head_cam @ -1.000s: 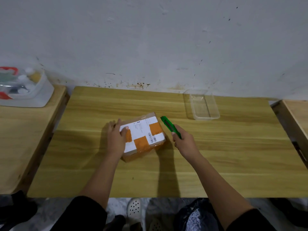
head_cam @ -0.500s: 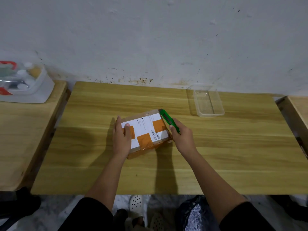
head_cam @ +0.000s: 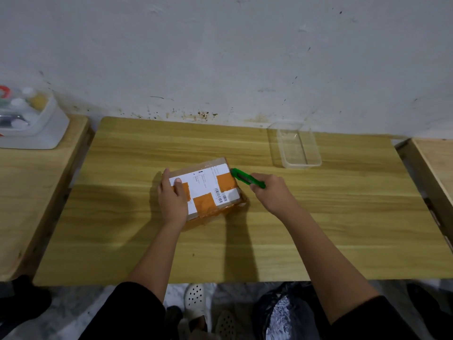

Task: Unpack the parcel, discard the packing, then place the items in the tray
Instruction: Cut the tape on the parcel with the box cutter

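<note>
A small cardboard parcel [head_cam: 208, 186] with a white label and orange tape lies sealed on the wooden table [head_cam: 318, 229]. My left hand [head_cam: 171, 197] lies flat on the parcel's left end, fingers spread over its edge and top. My right hand [head_cam: 272, 192] grips a green box cutter [head_cam: 246, 177], whose tip touches the parcel's far right corner. A clear empty plastic tray [head_cam: 297, 146] stands at the back right of the table, well apart from both hands.
A white container [head_cam: 36, 123] holding assorted small items sits on a second table at the left. Another wooden surface [head_cam: 438, 168] borders the right side. A dark crumpled bag [head_cam: 284, 312] and sandalled feet show below the table's front edge.
My right hand has brought the green cutter leftward until its tip meets the parcel's far right corner. My left hand has stayed on the parcel's left end.
</note>
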Motion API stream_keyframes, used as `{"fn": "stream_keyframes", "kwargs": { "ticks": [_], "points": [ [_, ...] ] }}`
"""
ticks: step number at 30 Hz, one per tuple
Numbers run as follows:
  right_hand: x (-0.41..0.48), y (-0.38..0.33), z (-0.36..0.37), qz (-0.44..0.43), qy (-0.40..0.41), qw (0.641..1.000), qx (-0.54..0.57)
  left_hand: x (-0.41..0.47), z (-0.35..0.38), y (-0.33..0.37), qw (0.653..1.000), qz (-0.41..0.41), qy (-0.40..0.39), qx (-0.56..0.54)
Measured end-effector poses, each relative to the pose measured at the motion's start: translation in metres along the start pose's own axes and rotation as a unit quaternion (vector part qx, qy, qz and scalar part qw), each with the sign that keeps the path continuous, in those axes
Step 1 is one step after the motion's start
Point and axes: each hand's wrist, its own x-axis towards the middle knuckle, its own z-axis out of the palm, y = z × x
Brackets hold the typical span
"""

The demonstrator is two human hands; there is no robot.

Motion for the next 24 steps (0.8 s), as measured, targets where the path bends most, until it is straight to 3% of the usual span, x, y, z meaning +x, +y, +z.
{"fn": "stream_keyframes", "kwargs": {
  "ticks": [19, 24],
  "points": [
    [-0.045, 0.017, -0.018, 0.002, -0.011, 0.999, -0.050, 0.001, 0.005, -0.001, 1.000, -0.008, 0.012, 0.015],
    [-0.050, 0.022, -0.027, -0.005, 0.052, 0.998, -0.030, -0.024, 0.007, 0.011, 0.993, -0.089, 0.065, -0.038]
  ]
}}
